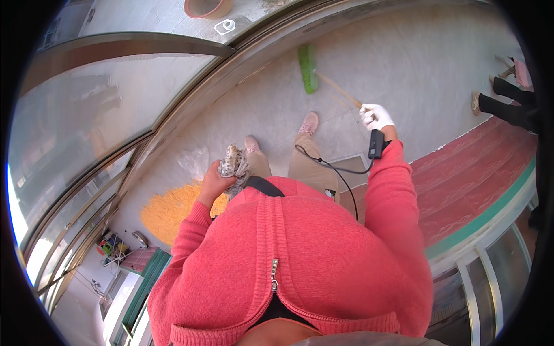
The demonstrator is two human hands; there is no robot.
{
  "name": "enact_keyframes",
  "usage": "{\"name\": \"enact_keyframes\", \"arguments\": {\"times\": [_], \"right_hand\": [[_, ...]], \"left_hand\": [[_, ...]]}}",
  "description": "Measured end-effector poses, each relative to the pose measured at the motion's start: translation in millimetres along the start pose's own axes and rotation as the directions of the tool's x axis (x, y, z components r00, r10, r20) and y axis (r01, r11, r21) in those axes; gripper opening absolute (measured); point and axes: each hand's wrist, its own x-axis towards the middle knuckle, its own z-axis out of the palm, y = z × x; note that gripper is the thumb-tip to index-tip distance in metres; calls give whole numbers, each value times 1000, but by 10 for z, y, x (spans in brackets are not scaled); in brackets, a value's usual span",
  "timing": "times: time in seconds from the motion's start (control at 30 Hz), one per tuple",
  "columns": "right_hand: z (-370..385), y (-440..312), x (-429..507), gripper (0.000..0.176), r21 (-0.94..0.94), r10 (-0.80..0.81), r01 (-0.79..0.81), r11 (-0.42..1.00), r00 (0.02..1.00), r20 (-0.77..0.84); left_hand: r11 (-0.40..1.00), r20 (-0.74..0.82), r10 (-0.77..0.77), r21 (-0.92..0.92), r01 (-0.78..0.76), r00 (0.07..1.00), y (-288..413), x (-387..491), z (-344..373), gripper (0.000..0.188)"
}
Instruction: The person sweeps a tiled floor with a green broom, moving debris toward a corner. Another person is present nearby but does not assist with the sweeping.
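Note:
My right hand [376, 117], in a white glove, grips the tan stick handle [342, 90] of a broom. The broom's green bristle head [308, 69] lies on the grey tiled floor ahead of my feet and looks a little blurred. My left hand [220, 178] is bare and held at waist height. It clutches a bunched grey-and-white patterned cloth [234, 168] with fringe-like strands. A black device [375, 144] is strapped at my right wrist, with a black cable running from it towards my waist.
An orange-yellow patch [166, 212], a grain heap or shaggy mat, lies at left near clear plastic film [193, 161]. Framed glass panels [99, 99] line the left. Beyond them stands a basin [207, 8]. A person's legs [510, 104] are at far right, beside a red-tiled surface [471, 177].

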Motion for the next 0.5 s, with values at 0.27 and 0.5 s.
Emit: {"name": "enact_keyframes", "arguments": {"times": [0.27,0.5], "right_hand": [[-369,-899,-661,5,-36,-395,394,918,918,-40],[-622,143,-1083,45,36,-289,289,957,957,8]], "left_hand": [[991,53,90,95,-94,995,462,260,-26,51],[970,123,187,133,-202,975,1044,696,55,49]]}}
